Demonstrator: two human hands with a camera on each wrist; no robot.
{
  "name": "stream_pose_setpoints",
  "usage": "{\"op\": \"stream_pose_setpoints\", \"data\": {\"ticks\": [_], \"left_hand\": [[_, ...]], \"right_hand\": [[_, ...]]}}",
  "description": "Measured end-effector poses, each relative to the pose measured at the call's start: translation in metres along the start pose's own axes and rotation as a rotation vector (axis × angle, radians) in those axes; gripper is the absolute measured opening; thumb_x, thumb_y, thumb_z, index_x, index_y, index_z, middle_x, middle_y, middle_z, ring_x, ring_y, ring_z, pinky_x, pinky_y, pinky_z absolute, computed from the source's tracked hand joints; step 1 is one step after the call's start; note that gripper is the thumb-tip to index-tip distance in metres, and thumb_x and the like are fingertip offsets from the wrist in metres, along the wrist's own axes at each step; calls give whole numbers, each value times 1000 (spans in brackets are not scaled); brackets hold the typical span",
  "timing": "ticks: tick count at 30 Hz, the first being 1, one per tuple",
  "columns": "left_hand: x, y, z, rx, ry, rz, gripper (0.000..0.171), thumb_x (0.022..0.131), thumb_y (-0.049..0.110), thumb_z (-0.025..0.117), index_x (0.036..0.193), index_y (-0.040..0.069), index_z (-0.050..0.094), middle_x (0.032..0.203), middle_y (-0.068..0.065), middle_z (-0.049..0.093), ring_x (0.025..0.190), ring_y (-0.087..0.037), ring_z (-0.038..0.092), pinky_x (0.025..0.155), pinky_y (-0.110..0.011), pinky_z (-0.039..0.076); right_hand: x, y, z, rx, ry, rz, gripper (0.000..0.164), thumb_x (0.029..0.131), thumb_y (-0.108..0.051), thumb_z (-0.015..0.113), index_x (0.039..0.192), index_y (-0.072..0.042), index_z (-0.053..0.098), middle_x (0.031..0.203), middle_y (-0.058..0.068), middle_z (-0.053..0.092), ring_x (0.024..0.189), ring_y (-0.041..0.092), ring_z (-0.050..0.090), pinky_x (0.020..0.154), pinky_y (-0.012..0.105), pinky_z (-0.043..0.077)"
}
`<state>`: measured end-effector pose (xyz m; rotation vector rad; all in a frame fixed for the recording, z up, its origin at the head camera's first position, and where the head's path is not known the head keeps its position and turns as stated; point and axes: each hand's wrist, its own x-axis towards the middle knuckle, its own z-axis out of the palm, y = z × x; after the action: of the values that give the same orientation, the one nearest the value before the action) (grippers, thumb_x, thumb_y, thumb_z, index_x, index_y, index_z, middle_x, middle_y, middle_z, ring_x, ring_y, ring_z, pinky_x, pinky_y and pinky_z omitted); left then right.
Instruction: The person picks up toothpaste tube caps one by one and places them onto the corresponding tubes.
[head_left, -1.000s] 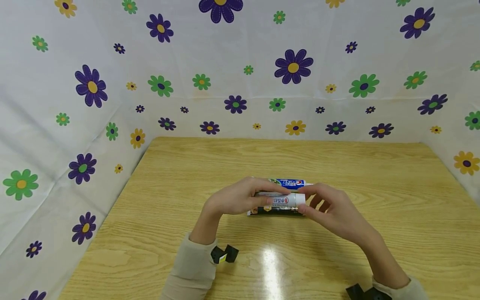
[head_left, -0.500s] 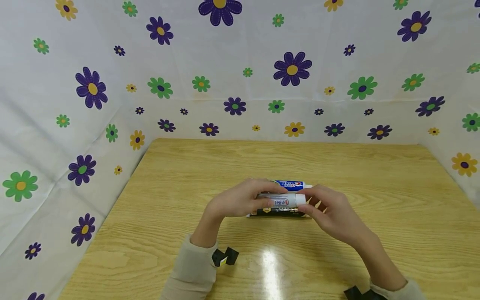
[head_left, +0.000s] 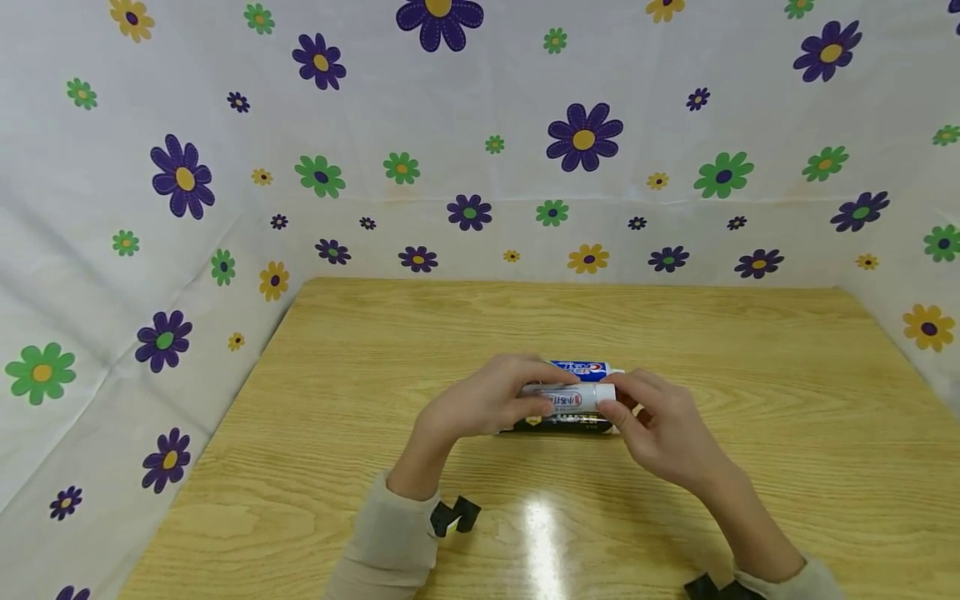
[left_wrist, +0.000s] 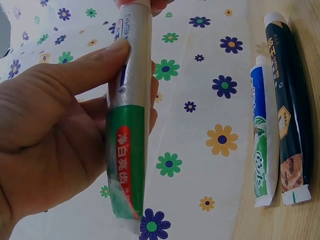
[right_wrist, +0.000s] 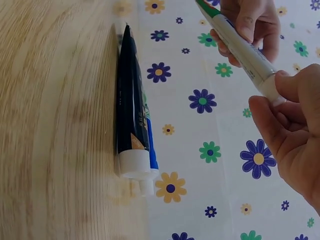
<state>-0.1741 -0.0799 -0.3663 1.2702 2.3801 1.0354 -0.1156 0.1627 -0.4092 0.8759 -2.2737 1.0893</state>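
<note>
A silver and green toothpaste tube point(left_wrist: 131, 85) with a white cap point(head_left: 605, 396) is held above the table, lying sideways in the head view. My left hand point(head_left: 480, 398) grips its body between thumb and fingers. At the cap end, the thumb and fingers of my right hand point(head_left: 671, 429) pinch the white cap, as the right wrist view also shows. Below the held tube lie two more toothpaste tubes, side by side: a black one point(left_wrist: 289, 100) with a white cap and a smaller blue and green one point(left_wrist: 261, 130). In the head view the hands partly cover both.
The wooden table point(head_left: 360, 333) stretches around the tubes. White cloth point(head_left: 420, 100) printed with flowers stands behind it and at both sides. Black wrist mounts point(head_left: 455, 517) sit at the sleeves.
The held tube and both hands have shifted very slightly to the right. My right fingers have drawn a little closer around the cap.
</note>
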Motion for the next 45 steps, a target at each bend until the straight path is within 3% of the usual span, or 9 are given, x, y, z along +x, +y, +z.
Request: {"op": "stream_pose_setpoints", "data": {"ticks": [5, 10, 14, 19, 26, 32, 38, 45], "left_hand": [[0, 3, -1, -4, 30, 0, 37, 96, 6, 64, 134, 7, 64, 101, -7, 62, 77, -13, 51, 64, -21, 44], [0, 5, -1, 3, 41, -5, 38, 96, 7, 64, 134, 8, 63, 104, -9, 64, 80, -15, 50, 65, -21, 44], [0, 4, 0, 19, 39, -15, 39, 97, 7, 62, 136, 9, 62, 107, -11, 63, 81, -15, 51, 65, -20, 44], [3, 4, 3, 77, 37, -14, 40, 97, 7, 62, 137, 10, 61, 108, -13, 63, 81, -16, 52, 66, -21, 45], [6, 2, 7, 102, 47, -8, 40, 98, 9, 60, 138, 10, 60, 111, -15, 61, 86, -17, 54, 70, -22, 46], [5, -2, 8, 96, 62, 26, 40, 101, 9, 57, 141, 11, 57, 112, -13, 61, 86, -17, 54, 71, -22, 46], [6, -4, 9, 94, 56, 46, 42, 103, 11, 54, 145, 11, 52, 114, -13, 63, 89, -16, 56, 73, -22, 47], [7, -2, 9, 97, 32, 26, 47, 102, 14, 57, 148, 11, 47, 117, -12, 62, 83, -14, 55, 70, -22, 48]], "right_hand": [[1, -6, 2, 131, 39, 97, 25, 86, 14, 67, 107, 2, 70, 85, 4, 63, 65, 4, 59, 50, 19, 51], [2, -11, 4, 263, 85, 183, 19, 91, 12, 62, 107, 6, 71, 82, 9, 62, 58, 10, 61, 48, 25, 53], [2, -15, 8, 288, 139, 276, 16, 93, 8, 62, 104, 5, 73, 80, 11, 64, 51, 14, 60, 46, 26, 52], [3, -17, 14, 302, 192, 411, 14, 96, 0, 62, 100, 5, 74, 68, 4, 61, 45, 13, 57, 44, 28, 51], [7, -17, 18, 379, 271, 600, 22, 98, -12, 63, 101, 7, 74, 62, 7, 62, 44, 16, 56, 46, 31, 53], [7, -16, 20, 424, 321, 610, 21, 98, -9, 62, 97, 8, 74, 64, 9, 60, 52, 16, 60, 49, 34, 55], [8, -17, 21, 429, 384, 604, 20, 98, -5, 61, 98, 11, 73, 66, 2, 66, 52, 14, 62, 49, 32, 55], [8, -17, 21, 440, 413, 603, 21, 98, -3, 60, 101, 14, 72, 68, 1, 68, 52, 13, 62, 49, 30, 55]]}}
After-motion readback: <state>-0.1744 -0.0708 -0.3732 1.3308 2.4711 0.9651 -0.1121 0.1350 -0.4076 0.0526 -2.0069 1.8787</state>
